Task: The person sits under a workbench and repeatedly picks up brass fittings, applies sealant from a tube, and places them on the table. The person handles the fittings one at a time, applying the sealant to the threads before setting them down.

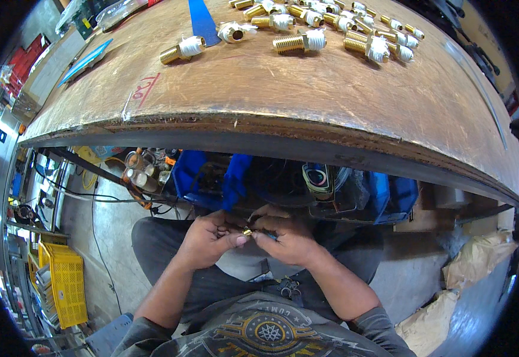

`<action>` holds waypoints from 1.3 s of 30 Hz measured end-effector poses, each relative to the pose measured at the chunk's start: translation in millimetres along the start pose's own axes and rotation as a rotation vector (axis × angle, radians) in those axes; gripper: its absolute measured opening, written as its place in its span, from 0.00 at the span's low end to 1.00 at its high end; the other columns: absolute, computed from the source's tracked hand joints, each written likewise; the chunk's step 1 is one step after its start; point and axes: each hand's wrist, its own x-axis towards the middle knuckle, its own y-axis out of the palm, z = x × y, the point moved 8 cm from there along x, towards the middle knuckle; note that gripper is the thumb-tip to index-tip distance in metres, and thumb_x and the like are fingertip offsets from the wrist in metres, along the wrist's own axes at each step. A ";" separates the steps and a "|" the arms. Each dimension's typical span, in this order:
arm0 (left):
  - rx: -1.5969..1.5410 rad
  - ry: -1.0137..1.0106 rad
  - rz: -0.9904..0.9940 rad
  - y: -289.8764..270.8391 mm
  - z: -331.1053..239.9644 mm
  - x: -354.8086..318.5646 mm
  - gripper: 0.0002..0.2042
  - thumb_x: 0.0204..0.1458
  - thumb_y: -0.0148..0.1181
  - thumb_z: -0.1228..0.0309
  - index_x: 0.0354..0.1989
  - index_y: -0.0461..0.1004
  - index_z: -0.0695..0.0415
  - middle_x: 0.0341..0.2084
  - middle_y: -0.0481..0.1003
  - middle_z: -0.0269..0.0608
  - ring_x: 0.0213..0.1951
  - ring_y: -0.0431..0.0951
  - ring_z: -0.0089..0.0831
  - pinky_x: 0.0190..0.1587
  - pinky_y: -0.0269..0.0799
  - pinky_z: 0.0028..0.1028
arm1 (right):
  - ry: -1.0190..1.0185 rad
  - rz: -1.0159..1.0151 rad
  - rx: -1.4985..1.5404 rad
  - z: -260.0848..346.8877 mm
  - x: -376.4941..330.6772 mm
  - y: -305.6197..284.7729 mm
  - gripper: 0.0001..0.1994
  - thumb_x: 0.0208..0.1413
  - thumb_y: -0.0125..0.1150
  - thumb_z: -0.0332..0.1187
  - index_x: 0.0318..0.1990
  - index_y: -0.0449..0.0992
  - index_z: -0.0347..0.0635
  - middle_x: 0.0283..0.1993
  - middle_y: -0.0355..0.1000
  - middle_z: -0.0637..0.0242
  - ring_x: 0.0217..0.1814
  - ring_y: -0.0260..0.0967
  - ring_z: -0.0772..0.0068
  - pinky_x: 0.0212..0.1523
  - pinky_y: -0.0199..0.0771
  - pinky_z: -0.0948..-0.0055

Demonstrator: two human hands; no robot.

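The left hand and right hand meet over the lap, fingertips pinching a small brass piece between them; fingers cover much of it, so I cannot tell which way its long axis points. Beyond them, below the tabletop, a blue bin holds dark items too shadowed to name. A yellow crate stands at left on the floor. Up on the tabletop lie many brass fittings with white-wrapped ends; the leftmost lies slantwise, its white end pointing right and away.
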 end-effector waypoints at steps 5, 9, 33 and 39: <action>0.344 0.187 -0.098 -0.5 -19.9 -4.1 0.12 0.48 0.67 0.68 0.38 0.78 0.62 0.27 0.79 0.39 0.30 0.77 0.22 0.35 0.73 0.24 | -0.059 -0.046 0.013 0.5 -0.9 -2.6 0.07 0.47 0.63 0.28 0.34 0.77 0.39 0.42 0.73 0.61 0.43 0.72 0.63 0.43 0.72 0.67; 0.491 0.324 -0.153 0.3 -34.4 -6.6 0.11 0.48 0.67 0.68 0.37 0.79 0.60 0.27 0.79 0.44 0.28 0.79 0.30 0.33 0.73 0.27 | -0.014 -0.042 0.037 -1.6 -1.0 -1.8 0.09 0.47 0.63 0.28 0.37 0.76 0.38 0.42 0.73 0.61 0.43 0.72 0.63 0.43 0.72 0.68; 0.922 0.614 -0.363 14.7 -41.3 -8.2 0.10 0.40 0.64 0.72 0.34 0.77 0.53 0.28 0.76 0.42 0.29 0.78 0.42 0.30 0.74 0.36 | 0.493 0.103 0.496 -48.2 -9.3 29.5 0.15 0.54 0.60 0.31 0.49 0.73 0.38 0.42 0.73 0.65 0.43 0.68 0.75 0.46 0.69 0.73; 0.832 0.609 -0.373 11.6 -37.2 -6.6 0.12 0.38 0.66 0.73 0.35 0.77 0.55 0.29 0.76 0.43 0.29 0.78 0.43 0.30 0.74 0.35 | 0.439 0.050 0.455 -54.7 -8.0 29.4 0.09 0.55 0.61 0.30 0.43 0.76 0.39 0.37 0.74 0.68 0.40 0.68 0.79 0.42 0.69 0.75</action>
